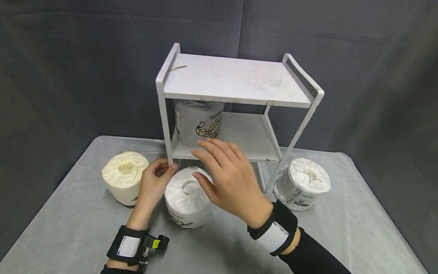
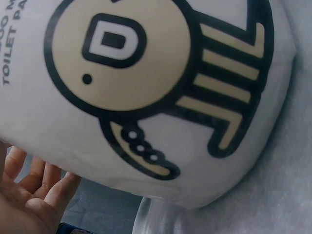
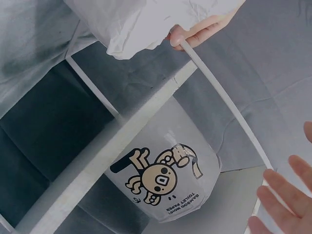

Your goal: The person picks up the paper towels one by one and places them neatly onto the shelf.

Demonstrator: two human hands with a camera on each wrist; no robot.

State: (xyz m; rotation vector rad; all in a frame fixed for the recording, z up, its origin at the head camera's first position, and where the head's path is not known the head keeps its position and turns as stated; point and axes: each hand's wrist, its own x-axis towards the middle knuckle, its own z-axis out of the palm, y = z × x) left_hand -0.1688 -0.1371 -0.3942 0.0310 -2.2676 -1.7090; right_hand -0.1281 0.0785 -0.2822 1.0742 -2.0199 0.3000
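Observation:
A white two-tier shelf rack (image 1: pixel 232 78) stands at the back of the table. My left hand (image 1: pixel 153 186) pinches its front left leg (image 1: pixel 165 125) near the bottom, thumb and fingers about the post; the right wrist view shows this leg (image 3: pixel 229 102) as well. My right hand (image 1: pixel 230 179) hovers with extended fingers before the lower shelf, holding nothing. On that shelf's left side stands a wrapped toilet paper roll (image 1: pixel 198 121) with a cartoon print. Another wrapped roll (image 1: pixel 188 199) stands on the table between my hands, its print (image 2: pixel 122 48) filling the left wrist view.
A cream-topped wrapped roll (image 1: pixel 124 177) stands left of my left hand. To the right of the rack, a white wrapped roll (image 1: pixel 302 184) sits slightly tilted in view. The table cover (image 1: pixel 342 228) is grey, and a dark curtain (image 1: pixel 85 68) hangs behind.

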